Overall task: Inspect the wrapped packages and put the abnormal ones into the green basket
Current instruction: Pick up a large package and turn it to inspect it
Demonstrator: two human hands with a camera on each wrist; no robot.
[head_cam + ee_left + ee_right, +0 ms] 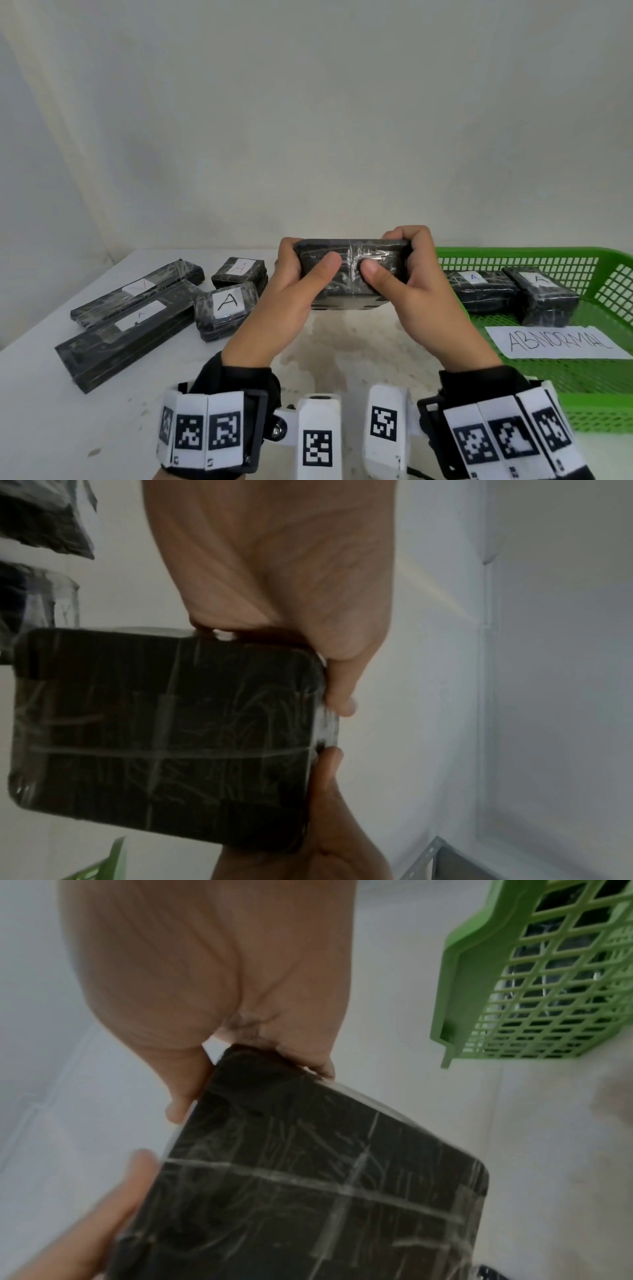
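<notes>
— How far along is the sorting?

— Partway, I'd say. Two wrapped packages (510, 293) already lie in the green basket (534, 255), behind a paper sign (555, 342) reading ABNORMAL. Four more sit on the counter (41, 394) to the left: two long ones (130, 308) and two short ones (233, 294), each with a white label.

— And the one being checked?

— It's up in the air, above the counter between that group and the basket. The left hand (291, 291) grips its left end and the right hand (418, 291) its right end, fingers curled behind, both thumbs pressing on the near face of the held package (352, 274).

— Any label on it?

— None on the faces that show; the wrist views give only dark wrap with crinkled clear film. Whether that makes it abnormal I can't tell.

— So what's left?

— Deciding on this one, and probably the four on the counter, if they aren't already judged.
</notes>
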